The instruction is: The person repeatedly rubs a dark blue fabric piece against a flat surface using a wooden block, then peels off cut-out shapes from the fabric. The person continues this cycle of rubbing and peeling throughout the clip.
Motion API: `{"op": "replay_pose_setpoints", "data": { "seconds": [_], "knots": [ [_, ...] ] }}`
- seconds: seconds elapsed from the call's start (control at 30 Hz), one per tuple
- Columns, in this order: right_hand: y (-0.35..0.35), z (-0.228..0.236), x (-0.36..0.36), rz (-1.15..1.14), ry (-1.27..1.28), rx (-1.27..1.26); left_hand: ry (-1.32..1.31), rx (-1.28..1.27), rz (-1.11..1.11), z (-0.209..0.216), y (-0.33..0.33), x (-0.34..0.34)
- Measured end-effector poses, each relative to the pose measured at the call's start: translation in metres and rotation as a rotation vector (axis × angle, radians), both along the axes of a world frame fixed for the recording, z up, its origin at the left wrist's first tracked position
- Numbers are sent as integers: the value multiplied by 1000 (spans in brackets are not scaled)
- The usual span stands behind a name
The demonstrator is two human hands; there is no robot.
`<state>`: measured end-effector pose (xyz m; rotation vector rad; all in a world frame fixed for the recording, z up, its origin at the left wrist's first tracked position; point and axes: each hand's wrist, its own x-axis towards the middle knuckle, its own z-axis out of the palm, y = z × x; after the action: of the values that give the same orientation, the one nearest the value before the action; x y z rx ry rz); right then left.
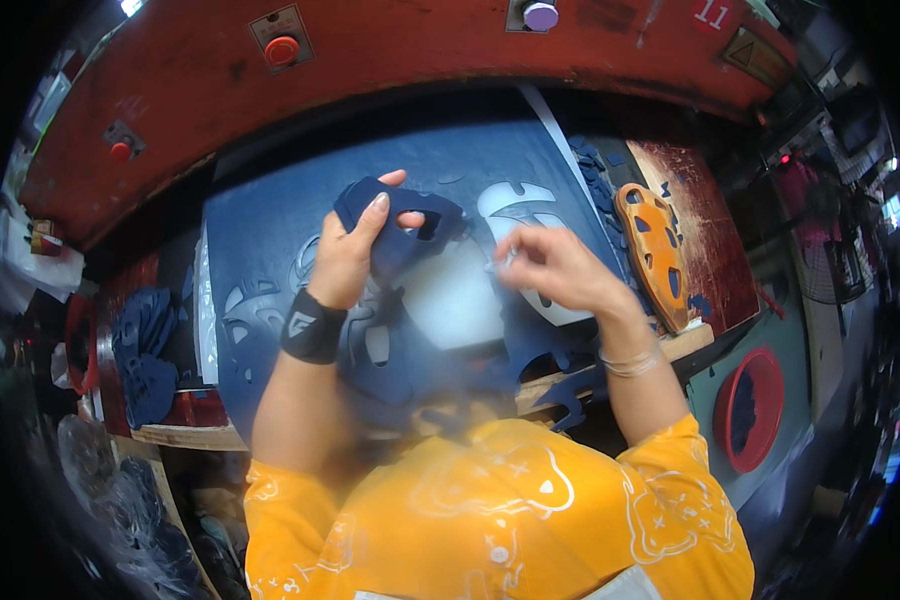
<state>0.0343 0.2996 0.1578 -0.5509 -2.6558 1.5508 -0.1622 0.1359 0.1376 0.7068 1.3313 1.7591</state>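
My left hand (355, 240) is closed around a dark blue cut-out foam piece (402, 250), with its thumb on top and a fingertip showing through a hole in it. The piece is held above a large dark blue sheet (300, 170) that has several shapes cut out of it. My right hand (560, 268) is to the right of the piece, over a pale cut-out opening (520, 203) in the sheet. Its thumb and forefinger are pinched together; a small pale blur shows at the tips, too unclear to name.
A red machine beam (390, 55) with buttons spans the far side. An orange cutting die (655, 255) with holes lies at the right. Dark blue pieces (145, 350) are piled at the left. A red basket (725, 425) stands lower right. The wooden table edge (185, 436) is near me.
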Motion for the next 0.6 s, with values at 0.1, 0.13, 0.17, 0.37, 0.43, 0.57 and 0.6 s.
{"op": "replay_pose_setpoints", "data": {
  "seconds": [0.1, 0.13, 0.17, 0.37, 0.43, 0.57, 0.6],
  "knots": [
    [-11, 9, 13, 199, 140, 487, 120, -97, -20, 7, -11, -11],
    [-19, 8, 9, 175, 188, 529, 136, -71, -38, 7, -12, -11],
    [-29, 7, 4, 123, 147, 411, 145, -52, -44, 5, -13, -10],
    [-63, -6, -39, -44, 148, 317, 144, 90, -69, -12, -11, 7],
    [-63, -10, -44, -45, 216, 299, 123, 117, -61, -17, -11, 10],
    [-60, -26, -44, -31, 376, 372, 149, 131, -51, -22, -10, 11],
    [-60, -31, -45, -34, 396, 397, 138, 139, -55, -23, -9, 11]
  ]
}}
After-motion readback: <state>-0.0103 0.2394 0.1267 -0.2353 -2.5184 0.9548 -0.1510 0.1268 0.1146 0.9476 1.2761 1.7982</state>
